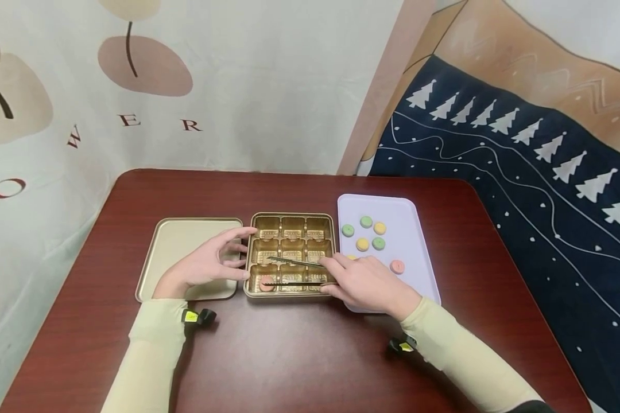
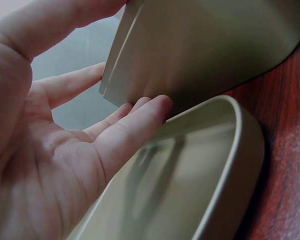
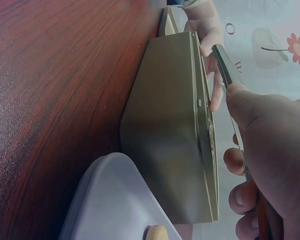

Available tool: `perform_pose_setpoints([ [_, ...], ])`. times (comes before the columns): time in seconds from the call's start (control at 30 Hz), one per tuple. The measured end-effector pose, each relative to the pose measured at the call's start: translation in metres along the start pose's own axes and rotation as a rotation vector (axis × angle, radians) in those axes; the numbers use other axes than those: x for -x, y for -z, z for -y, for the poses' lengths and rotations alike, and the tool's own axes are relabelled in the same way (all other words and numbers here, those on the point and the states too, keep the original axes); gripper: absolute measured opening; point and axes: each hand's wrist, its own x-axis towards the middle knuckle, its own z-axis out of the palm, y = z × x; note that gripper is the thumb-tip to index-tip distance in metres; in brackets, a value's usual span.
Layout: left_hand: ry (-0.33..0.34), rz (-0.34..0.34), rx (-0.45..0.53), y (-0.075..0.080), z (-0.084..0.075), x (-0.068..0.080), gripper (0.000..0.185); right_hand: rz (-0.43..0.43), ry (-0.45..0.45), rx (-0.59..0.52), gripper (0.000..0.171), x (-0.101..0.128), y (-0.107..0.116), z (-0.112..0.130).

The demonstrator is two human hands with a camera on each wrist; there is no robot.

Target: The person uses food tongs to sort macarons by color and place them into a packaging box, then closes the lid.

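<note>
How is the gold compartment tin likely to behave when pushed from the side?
The gold tin will probably stay stiff, given its straight walls. It seems likelier to slide than tip, being broader than tall on a flat table. The pink disc inside might shift, looking smaller than its compartment.

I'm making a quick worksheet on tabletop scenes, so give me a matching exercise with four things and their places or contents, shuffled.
Things
1. Tongs
2. Lavender tray
3. Gold lid
4. Sectioned tin

Places or contents
A. Lies just left of the tin
B. Holds one pink disc, in its near left compartment
C. Held in the right hand
D. Carries green discs among others

Pairs: 1-C, 2-D, 3-A, 4-B
</note>
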Motion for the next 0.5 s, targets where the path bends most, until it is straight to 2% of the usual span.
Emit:
perform_pose_setpoints([
  [0.23,0.001,0.000,0.001,-0.001,0.000,0.001,0.101,-0.005,-0.019,0.035,0.054,0.009,0.004,-0.008],
  [0.5,0.004,-0.007,0.003,-0.002,-0.001,0.003,0.100,-0.057,-0.094,0.044,0.050,0.028,0.012,-0.034],
])
